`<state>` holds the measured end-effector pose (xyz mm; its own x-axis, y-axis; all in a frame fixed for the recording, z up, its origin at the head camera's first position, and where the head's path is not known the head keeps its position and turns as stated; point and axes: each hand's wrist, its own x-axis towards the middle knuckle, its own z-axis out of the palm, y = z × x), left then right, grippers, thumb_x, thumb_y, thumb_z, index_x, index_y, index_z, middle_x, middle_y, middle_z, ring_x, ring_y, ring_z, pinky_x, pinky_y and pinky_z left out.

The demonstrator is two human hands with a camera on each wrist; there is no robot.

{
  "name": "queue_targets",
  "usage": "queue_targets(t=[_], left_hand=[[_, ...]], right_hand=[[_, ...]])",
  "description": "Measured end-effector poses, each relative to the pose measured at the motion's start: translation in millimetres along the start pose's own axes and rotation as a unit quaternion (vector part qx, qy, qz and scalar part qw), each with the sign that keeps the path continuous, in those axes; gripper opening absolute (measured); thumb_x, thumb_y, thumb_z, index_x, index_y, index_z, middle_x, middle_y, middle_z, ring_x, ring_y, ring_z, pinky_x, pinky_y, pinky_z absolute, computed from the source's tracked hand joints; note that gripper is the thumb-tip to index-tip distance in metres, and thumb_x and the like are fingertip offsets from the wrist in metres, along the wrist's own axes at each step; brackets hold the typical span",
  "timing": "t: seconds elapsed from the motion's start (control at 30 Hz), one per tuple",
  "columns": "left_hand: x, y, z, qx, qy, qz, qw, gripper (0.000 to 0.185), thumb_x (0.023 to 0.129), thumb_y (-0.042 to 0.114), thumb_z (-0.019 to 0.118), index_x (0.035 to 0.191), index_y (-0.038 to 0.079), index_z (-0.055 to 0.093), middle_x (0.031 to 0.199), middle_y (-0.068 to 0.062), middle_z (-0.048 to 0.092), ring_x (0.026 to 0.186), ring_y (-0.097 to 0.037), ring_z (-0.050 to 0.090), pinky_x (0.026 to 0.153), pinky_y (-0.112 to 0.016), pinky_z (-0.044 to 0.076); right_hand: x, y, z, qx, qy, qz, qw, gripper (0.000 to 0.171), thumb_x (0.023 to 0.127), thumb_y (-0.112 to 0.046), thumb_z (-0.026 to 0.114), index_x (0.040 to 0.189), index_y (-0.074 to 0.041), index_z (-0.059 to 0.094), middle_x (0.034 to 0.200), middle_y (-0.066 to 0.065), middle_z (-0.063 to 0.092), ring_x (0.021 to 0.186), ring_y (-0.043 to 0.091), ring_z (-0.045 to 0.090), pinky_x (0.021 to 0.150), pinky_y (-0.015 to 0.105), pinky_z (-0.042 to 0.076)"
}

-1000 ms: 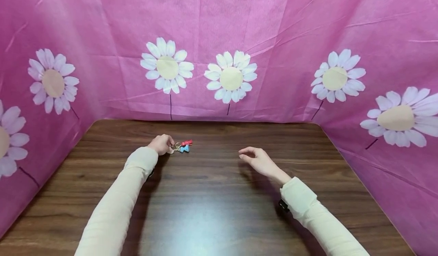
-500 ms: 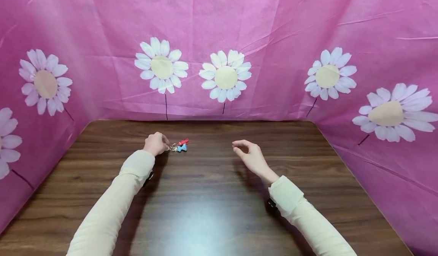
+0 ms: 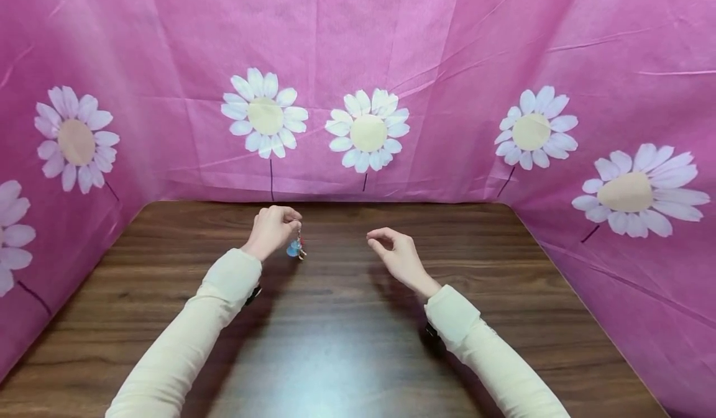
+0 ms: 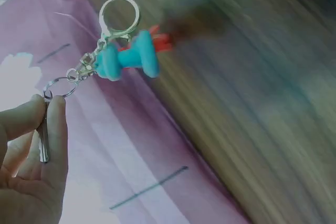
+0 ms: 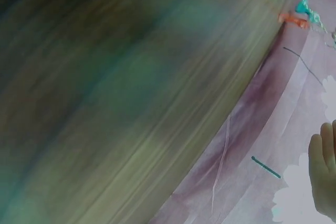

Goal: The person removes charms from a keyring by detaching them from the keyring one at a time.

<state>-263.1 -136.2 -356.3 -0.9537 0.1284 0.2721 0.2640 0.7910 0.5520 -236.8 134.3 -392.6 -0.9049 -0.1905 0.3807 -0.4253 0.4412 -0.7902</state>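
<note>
My left hand pinches a key between thumb and fingertips, above the far left part of the table. From the key's split ring hangs a keychain with a short chain, a round metal clasp and a turquoise spool-shaped charm. Part of a red charm shows behind the turquoise one; in the right wrist view this red charm looks long and thin. My right hand is over the table to the right, fingers gently bent, holding nothing.
The brown wood-grain table has rounded far corners. A pink cloth printed with white daisies stands right behind its far edge and along both sides.
The keychain lay on the table with my left hand at it. Now the left hand has lifted it and moved right, and the charms dangle. My right hand has shifted slightly left.
</note>
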Motion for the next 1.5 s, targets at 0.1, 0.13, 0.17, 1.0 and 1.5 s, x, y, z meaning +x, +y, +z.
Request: queue_targets(t=[0.1,0.13,0.17,1.0,1.5], left_hand=[[-2.5,9.1,1.9,-0.010,0.002,0.005,0.9999,0.017,0.080,0.017,0.066,0.094,0.009,0.071,0.089,-0.004,0.072,0.083,-0.025,0.066,0.077,-0.041,0.044],[-3.0,11.9,2.3,-0.012,0.004,0.011,0.9999,0.017,0.080,0.017,0.066,0.094,0.009,0.071,0.089,-0.005,0.072,0.083,-0.026,0.066,0.077,-0.042,0.044],[-3.4,15.0,2.3,-0.014,0.007,0.016,0.9997,0.016,0.080,0.017,0.067,0.093,0.009,0.072,0.089,-0.004,0.072,0.084,-0.026,0.066,0.077,-0.041,0.045],[-12.1,74.4,0.4,-0.109,-0.039,0.068,0.9909,0.011,0.081,0.017,0.068,0.091,0.015,0.071,0.083,0.000,0.072,0.078,-0.013,0.068,0.067,-0.030,0.052],[-20.5,63.5,19.2,-0.217,-0.041,0.037,0.9746,0.015,0.081,0.009,0.068,0.096,0.005,0.069,0.089,-0.008,0.071,0.078,-0.017,0.067,0.065,-0.026,0.053]], right_hand=[[1.5,-1.3,2.8,0.012,-0.026,0.016,0.999,0.018,0.086,-0.011,0.062,0.103,-0.005,0.067,0.098,0.009,0.070,0.089,0.019,0.065,0.079,0.034,0.052],[2.7,-1.8,4.2,0.019,-0.036,0.019,0.999,0.020,0.086,-0.012,0.062,0.105,-0.005,0.066,0.100,0.010,0.069,0.090,0.019,0.065,0.080,0.033,0.052],[4.1,-2.1,6.1,0.024,-0.045,0.022,0.998,0.022,0.086,-0.012,0.062,0.107,-0.006,0.065,0.102,0.011,0.069,0.091,0.019,0.065,0.081,0.032,0.051],[11.6,-41.2,20.5,0.140,-0.157,0.073,0.975,0.019,0.086,-0.006,0.062,0.101,0.006,0.064,0.088,0.019,0.067,0.072,0.012,0.063,0.074,0.041,0.054],[13.1,-20.7,-5.5,0.006,-0.055,-0.103,0.993,0.010,0.080,-0.010,0.069,0.089,-0.006,0.070,0.081,0.003,0.067,0.066,0.006,0.057,0.057,0.019,0.048]])
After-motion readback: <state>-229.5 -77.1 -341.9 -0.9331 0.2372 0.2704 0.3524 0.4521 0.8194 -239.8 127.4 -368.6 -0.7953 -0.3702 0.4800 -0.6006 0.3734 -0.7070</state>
